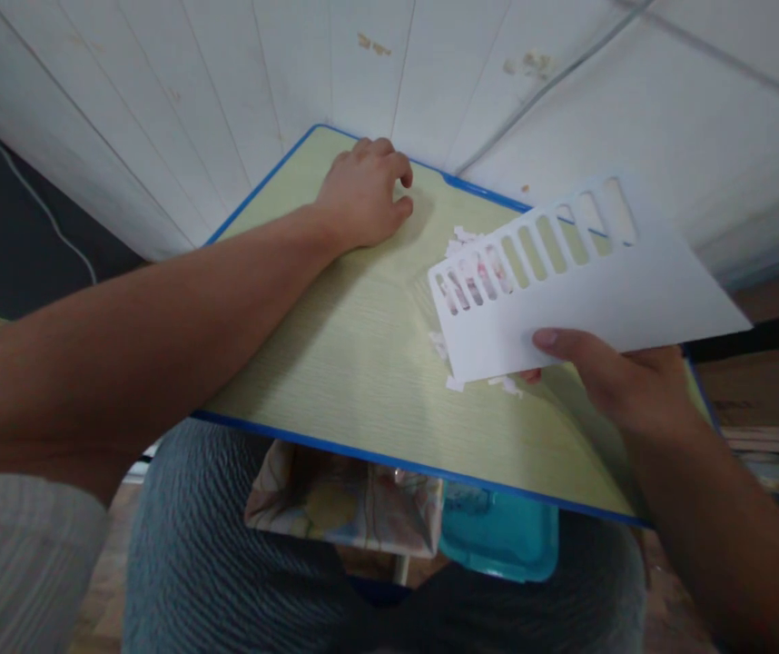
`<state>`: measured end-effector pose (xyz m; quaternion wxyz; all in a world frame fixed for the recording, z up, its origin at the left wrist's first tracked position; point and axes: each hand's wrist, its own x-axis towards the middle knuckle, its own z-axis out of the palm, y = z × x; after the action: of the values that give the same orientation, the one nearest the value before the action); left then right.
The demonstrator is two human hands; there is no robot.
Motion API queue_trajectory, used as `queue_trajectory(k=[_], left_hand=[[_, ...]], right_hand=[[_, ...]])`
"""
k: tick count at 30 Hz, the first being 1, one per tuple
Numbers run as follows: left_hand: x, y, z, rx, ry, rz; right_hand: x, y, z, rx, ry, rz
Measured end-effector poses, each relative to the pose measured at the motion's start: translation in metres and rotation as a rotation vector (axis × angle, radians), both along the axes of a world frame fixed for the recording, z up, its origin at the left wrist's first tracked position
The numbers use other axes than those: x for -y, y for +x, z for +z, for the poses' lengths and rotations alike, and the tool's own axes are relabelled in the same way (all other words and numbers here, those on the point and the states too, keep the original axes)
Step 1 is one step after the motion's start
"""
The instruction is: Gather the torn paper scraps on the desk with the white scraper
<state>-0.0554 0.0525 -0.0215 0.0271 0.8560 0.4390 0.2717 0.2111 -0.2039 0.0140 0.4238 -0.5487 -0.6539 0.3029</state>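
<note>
My right hand (611,377) grips a white card (498,331) by its lower edge, thumb on top and fingers underneath. A row of rounded slots is cut along the card's far side, the slots growing longer toward the right. The card is held over the table, above white paper scraps (463,240) that stick out around its left end. Pinkish bits show through the smaller slots. My left hand (366,195) rests near the far edge of the pale green table (314,363). Its fingers are bent, with a gap between thumb and forefinger, and it holds nothing.
Blue trim borders the table, which stands against a white panelled wall (226,100). A grey cable (557,82) runs down the wall to the table's edge. Below the near edge are a patterned box or bag (335,509) and a teal plastic container (505,540), above my lap.
</note>
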Motion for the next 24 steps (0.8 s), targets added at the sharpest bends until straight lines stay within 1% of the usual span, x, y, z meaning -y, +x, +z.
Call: queue_trajectory(k=[3,6,8,10,14,21,22,24], left_hand=[[0.001,0.001,0.002,0.011,0.009,0.004],[0.001,0.002,0.003,0.002,0.011,0.025],[0.002,0.002,0.004,-0.015,-0.008,0.038],[0.003,0.001,0.006,-0.022,-0.023,0.042],[0.002,0.0,0.006,0.0,-0.027,0.034],[0.003,0.0,0.007,-0.027,-0.016,0.041],[0.005,0.001,0.008,-0.031,-0.016,0.047],[0.007,0.002,0.01,-0.04,-0.02,0.057]], right_hand=[[-0.002,0.003,0.012,-0.011,-0.08,0.051],[-0.003,0.009,0.023,-0.02,-0.215,0.126],[-0.001,0.012,0.026,-0.037,-0.282,0.148],[0.001,0.013,0.026,-0.082,-0.312,0.134],[0.0,0.01,0.026,-0.179,-0.311,0.064],[0.0,0.011,0.025,-0.109,-0.311,0.117],[0.001,0.012,0.024,-0.105,-0.298,0.104],[0.001,0.012,0.024,-0.142,-0.21,0.005]])
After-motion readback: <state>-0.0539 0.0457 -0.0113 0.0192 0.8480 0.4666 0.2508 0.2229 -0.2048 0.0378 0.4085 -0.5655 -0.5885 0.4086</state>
